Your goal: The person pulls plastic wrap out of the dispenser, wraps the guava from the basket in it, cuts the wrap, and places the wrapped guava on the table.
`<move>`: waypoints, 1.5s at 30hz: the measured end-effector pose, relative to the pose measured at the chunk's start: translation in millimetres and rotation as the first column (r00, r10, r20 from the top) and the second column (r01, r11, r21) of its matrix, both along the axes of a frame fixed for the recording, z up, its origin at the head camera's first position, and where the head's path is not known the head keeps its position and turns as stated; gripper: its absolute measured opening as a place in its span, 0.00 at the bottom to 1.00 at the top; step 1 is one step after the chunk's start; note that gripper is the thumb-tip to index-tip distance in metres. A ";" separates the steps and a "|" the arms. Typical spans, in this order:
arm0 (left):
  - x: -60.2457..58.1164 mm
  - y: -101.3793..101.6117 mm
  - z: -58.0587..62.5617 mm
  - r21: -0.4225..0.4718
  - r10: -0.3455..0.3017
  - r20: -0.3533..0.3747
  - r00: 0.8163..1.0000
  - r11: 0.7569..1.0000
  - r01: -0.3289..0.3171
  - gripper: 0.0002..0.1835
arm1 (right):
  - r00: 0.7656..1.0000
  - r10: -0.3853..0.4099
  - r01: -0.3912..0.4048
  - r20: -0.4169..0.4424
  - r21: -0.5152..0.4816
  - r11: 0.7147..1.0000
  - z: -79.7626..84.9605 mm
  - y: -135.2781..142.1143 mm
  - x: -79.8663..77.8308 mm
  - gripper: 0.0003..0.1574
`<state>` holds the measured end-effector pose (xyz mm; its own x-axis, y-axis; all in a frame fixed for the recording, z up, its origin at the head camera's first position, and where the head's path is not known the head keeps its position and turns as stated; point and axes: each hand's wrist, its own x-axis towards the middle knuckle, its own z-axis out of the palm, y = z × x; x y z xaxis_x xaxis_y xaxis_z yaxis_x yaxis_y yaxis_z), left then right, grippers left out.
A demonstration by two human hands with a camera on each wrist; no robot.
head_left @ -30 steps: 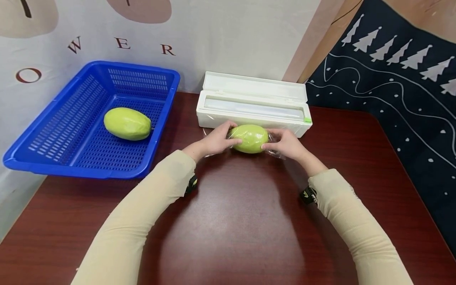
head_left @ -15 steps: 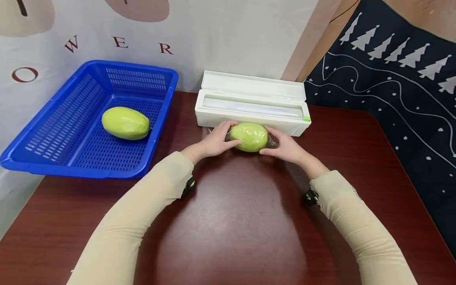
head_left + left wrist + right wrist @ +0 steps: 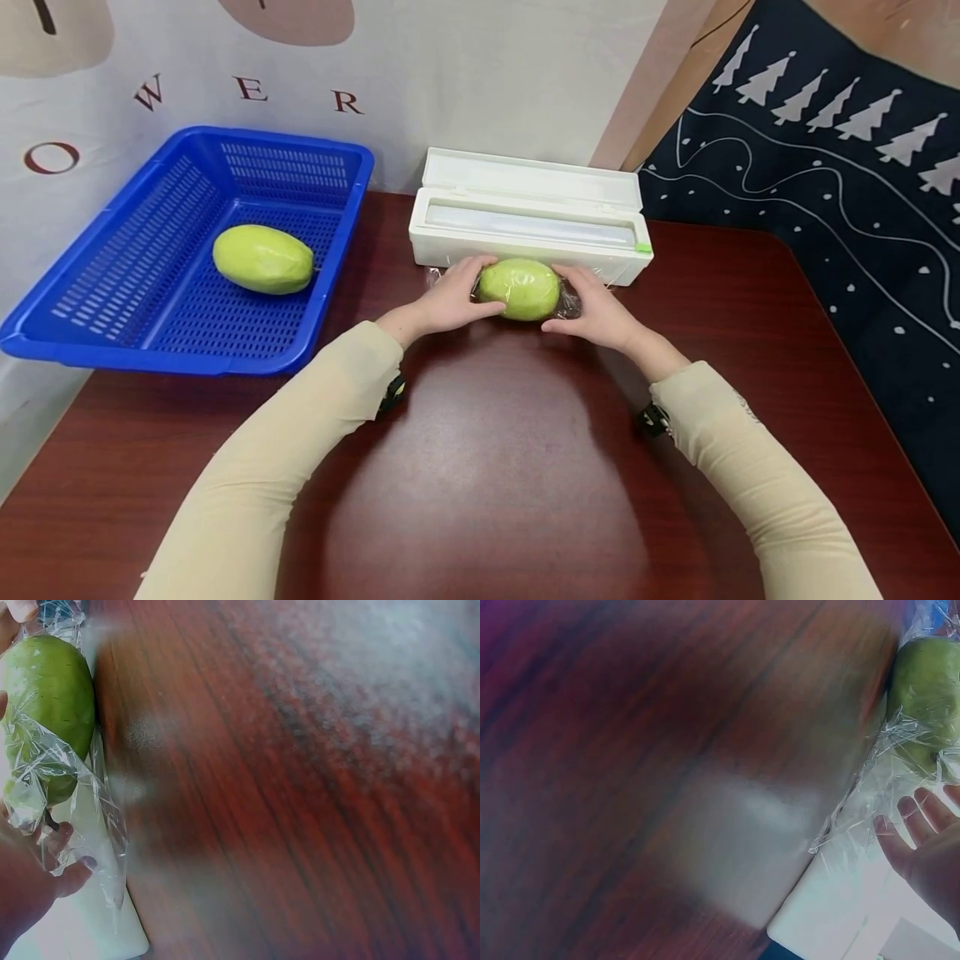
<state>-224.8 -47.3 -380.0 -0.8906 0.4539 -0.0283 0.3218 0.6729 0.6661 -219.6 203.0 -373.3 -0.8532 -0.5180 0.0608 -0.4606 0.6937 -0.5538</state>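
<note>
An oval yellow-green fruit, seemingly a green papaya [image 3: 519,289], lies on the table just in front of a white wrap dispenser. Clear cling film [image 3: 900,735] covers it and bunches loosely at both ends. My left hand [image 3: 452,298] is at its left end, with thumb and fingers spread apart along front and back. Loose film lies over those fingertips in the left wrist view. At the other end is my right hand [image 3: 600,310], its fingers spread and fairly straight beside crumpled film [image 3: 567,302]. The fruit's underside is hidden.
Right behind the fruit, the white dispenser [image 3: 525,252] stands with its lid [image 3: 532,179] raised. A blue basket [image 3: 172,360] on the left holds a second yellow-green fruit [image 3: 262,259]. A dark cloth with tree prints [image 3: 825,192] hangs beyond the brown table's [image 3: 487,467] right edge.
The wrapped fruit has shifted slightly left, and both hands have moved with it. My right thumb has come away from the fruit's front. The head view has shifted a little.
</note>
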 end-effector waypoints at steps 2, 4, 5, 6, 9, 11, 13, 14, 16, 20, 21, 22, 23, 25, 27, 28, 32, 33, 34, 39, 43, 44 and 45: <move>0.8 -0.5 0.4 -0.006 0.004 0.000 1.000 1.000 -0.004 0.41 | 1.000 -0.006 0.006 0.004 0.006 1.000 0.8 -0.1 0.4 0.54; 1.4 -1.2 0.6 -0.006 0.007 -0.008 1.000 1.000 -0.007 0.42 | 1.000 -0.009 0.009 0.009 0.013 1.000 1.4 0.5 0.6 0.54; 1.4 -1.6 0.5 -0.007 0.010 -0.013 1.000 1.000 -0.010 0.42 | 1.000 -0.011 0.011 0.012 0.014 1.000 1.6 0.8 0.7 0.54; 1.4 -2.1 0.5 -0.007 0.013 -0.017 1.000 1.000 -0.013 0.42 | 1.000 -0.012 0.012 0.014 0.017 1.000 1.7 1.2 0.8 0.54; 1.3 -3.9 0.0 -0.002 0.020 -0.031 0.999 1.000 -0.020 0.41 | 1.000 -0.015 0.015 0.025 0.017 1.000 2.1 1.7 1.1 0.54; 1.4 -5.3 0.0 -0.004 0.028 -0.031 0.999 1.000 -0.028 0.41 | 0.999 -0.018 0.018 0.028 0.017 1.000 2.1 1.9 1.2 0.55; 2.1 -7.0 0.6 -0.006 0.038 -0.022 0.999 0.999 -0.038 0.40 | 1.000 -0.018 0.018 0.024 0.024 1.000 2.0 2.6 1.1 0.54; 2.5 -8.0 1.1 -0.010 0.045 -0.015 0.999 0.999 -0.045 0.40 | 1.000 -0.017 0.017 0.023 0.025 1.000 2.5 3.0 1.2 0.54; 3.0 -10.0 2.7 -0.013 0.069 -0.005 0.998 0.998 -0.069 0.39 | 1.000 -0.018 0.018 0.022 0.024 1.000 4.2 4.6 1.2 0.54; 1.1 -13.2 6.2 0.022 0.179 -0.011 0.984 0.984 -0.179 0.35 | 0.998 -0.048 0.047 0.032 0.013 0.999 13.1 12.1 0.5 0.54; -0.9 -12.0 7.9 0.051 0.216 -0.014 0.976 0.975 -0.215 0.33 | 0.997 -0.064 0.063 0.034 0.011 0.998 16.5 16.5 -0.2 0.53; -3.3 -10.3 9.6 0.079 0.252 -0.019 0.968 0.965 -0.250 0.30 | 0.996 -0.080 0.080 0.033 0.006 0.997 19.9 21.2 -1.3 0.52; -5.2 -8.4 12.1 0.112 0.288 -0.023 0.957 0.952 -0.284 0.28 | 0.994 -0.100 0.100 0.034 0.001 0.995 23.5 26.1 -2.5 0.51; -9.6 -3.3 18.7 0.176 0.344 -0.029 0.938 0.926 -0.334 0.24 | 0.988 -0.148 0.148 0.037 -0.013 0.989 30.4 36.3 -5.0 0.48; -13.8 2.6 26.4 0.223 0.374 -0.038 0.927 0.907 -0.357 0.21 | 0.981 -0.194 0.195 0.026 -0.030 0.980 36.5 46.1 -7.8 0.46; -16.0 5.6 30.4 0.235 0.381 -0.045 0.923 0.902 -0.361 0.20 | 0.976 -0.218 0.219 0.021 -0.042 0.975 39.0 50.4 -9.3 0.45; -25.0 15.6 45.3 0.242 0.375 -0.071 0.924 0.905 -0.349 0.18 | 0.950 -0.313 0.313 0.001 -0.038 0.949 45.8 65.9 -16.6 0.45; -27.4 17.9 48.7 0.239 0.372 -0.075 0.925 0.907 -0.346 0.17 | 0.942 -0.334 0.334 -0.001 -0.033 0.942 46.3 69.2 -19.2 0.46; -29.7 20.2 52.0 0.235 0.367 -0.077 0.927 0.910 -0.341 0.17 | 0.935 -0.354 0.354 -0.003 -0.027 0.935 46.0 72.6 -22.3 0.47; -39.1 35.9 66.9 0.237 0.308 -0.051 0.950 0.928 -0.288 0.15 | 0.905 -0.423 0.421 0.049 0.037 0.906 39.8 86.2 -38.4 0.55; -43.6 54.8 75.3 0.210 0.219 -0.043 0.975 0.956 -0.205 0.15 | 0.897 -0.426 0.419 0.115 0.081 0.904 28.2 92.1 -49.5 0.61; -44.2 60.1 76.8 0.197 0.194 -0.044 0.980 0.964 -0.182 0.16 | 0.899 -0.420 0.412 0.123 0.087 0.907 25.0 92.6 -51.7 0.61; -44.4 65.4 78.3 0.187 0.167 -0.044 0.985 0.970 -0.157 0.16 | 0.902 -0.413 0.404 0.128 0.091 0.910 21.8 93.1 -53.6 0.62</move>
<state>-269.2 18.0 -301.6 -0.9503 0.2962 0.0960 0.2607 0.5882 0.7655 -273.2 296.1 -351.5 -0.9879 -0.1209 -0.0967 -0.0495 0.8385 -0.5427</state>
